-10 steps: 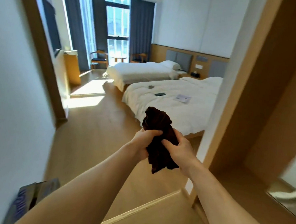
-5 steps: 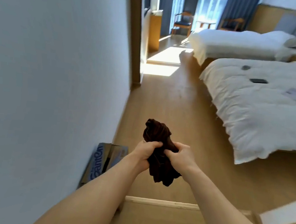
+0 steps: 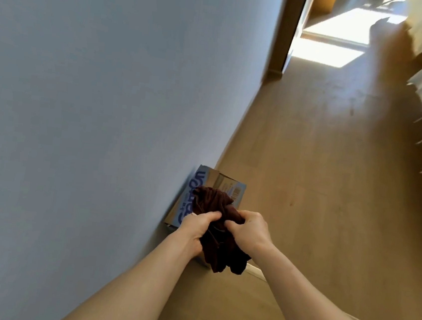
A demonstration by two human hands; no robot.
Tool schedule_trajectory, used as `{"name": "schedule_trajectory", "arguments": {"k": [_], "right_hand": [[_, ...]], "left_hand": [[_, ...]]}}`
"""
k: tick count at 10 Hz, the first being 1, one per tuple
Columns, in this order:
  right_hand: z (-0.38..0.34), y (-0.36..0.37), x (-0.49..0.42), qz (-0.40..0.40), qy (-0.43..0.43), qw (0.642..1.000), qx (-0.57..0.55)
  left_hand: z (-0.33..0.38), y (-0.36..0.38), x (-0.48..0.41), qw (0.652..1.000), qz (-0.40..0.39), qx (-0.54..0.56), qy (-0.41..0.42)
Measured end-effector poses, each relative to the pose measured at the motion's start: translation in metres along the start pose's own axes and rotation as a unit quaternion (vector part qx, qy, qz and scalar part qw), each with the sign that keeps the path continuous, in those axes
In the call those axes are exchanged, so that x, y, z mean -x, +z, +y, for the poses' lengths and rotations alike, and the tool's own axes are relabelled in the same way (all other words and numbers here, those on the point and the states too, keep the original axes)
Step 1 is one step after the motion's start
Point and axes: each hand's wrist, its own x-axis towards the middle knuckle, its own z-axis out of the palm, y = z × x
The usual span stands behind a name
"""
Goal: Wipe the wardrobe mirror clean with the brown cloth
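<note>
- Head view: the cloth (image 3: 219, 228) is low centre of the frame, bunched, its long axis running up and down, with one end above the fists and the other hanging below
- Left hand (image 3: 195, 227) and right hand (image 3: 248, 231) both grip its middle with fingers curled in, side by side; neither is nearer
- No mirror shows, only the wall (image 3: 107, 96) at left and a box (image 3: 228, 185) behind the cloth; I judge the glass lies out of frame
</note>
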Motion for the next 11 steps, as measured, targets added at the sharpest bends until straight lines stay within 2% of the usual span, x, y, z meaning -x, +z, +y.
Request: {"name": "schedule_trajectory", "arguments": {"k": [3, 5, 6, 9, 11], "right_hand": [[-0.008, 0.05, -0.071, -0.018, -0.014, 0.999, -0.023], [-0.021, 0.066, -0.092, -0.055, -0.061, 0.996, -0.017], [-0.022, 0.07, -0.094, -0.058, -0.051, 0.997, -0.006], [-0.014, 0.037, -0.064, -0.003, -0.018, 1.0, 0.023], [0.001, -0.016, -0.022, 0.062, 0.004, 0.998, 0.003]], "left_hand": [[0.023, -0.02, -0.069, 0.998, 0.049, -0.001, 0.028], [0.035, -0.026, -0.094, 0.991, 0.082, -0.055, 0.089], [0.034, -0.024, -0.093, 0.992, 0.08, -0.07, 0.073], [0.036, 0.017, -0.061, 0.989, 0.114, -0.079, 0.049], [0.03, 0.065, -0.017, 0.988, 0.084, -0.119, 0.054]]}}
